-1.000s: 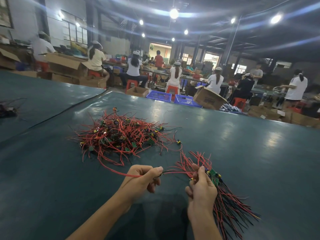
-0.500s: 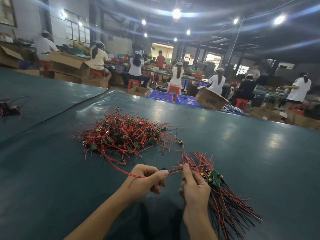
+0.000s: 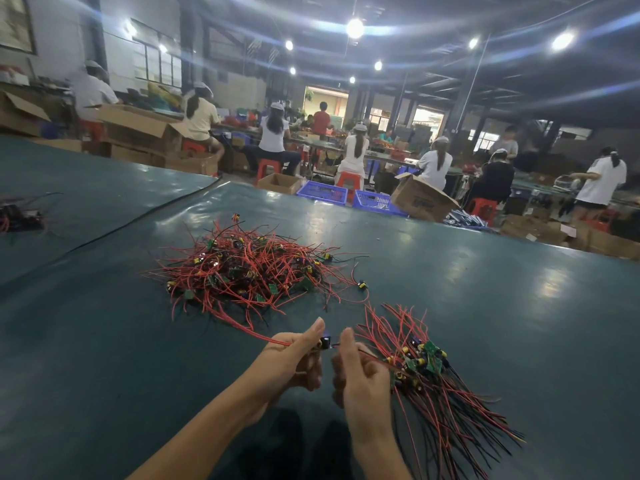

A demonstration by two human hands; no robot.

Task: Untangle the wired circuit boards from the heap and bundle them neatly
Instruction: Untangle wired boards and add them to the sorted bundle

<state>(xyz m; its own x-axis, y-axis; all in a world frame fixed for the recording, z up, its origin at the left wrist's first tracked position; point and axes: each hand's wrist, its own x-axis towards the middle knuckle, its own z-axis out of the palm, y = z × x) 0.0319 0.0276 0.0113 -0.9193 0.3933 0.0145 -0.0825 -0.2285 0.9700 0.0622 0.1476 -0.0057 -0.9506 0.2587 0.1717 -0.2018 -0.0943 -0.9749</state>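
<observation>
A tangled heap (image 3: 249,268) of small green circuit boards with red and black wires lies on the dark green table (image 3: 485,306). To its right lies a sorted bundle (image 3: 433,372), boards together and wires fanned toward me. My left hand (image 3: 294,355) pinches a small dark wired board (image 3: 325,342), whose red wire trails back to the heap. My right hand (image 3: 360,372) holds the black wire on the other side of that board, index finger raised, close to the bundle.
A second small pile of wires (image 3: 17,216) sits at the far left on the neighbouring table. Beyond the table's far edge stand blue crates (image 3: 322,192), cardboard boxes (image 3: 422,199) and several seated workers on red stools.
My hands have come closer together and the small board now sits between them. The wire has been pulled further out of the heap. My right hand has moved left, off the bundle.
</observation>
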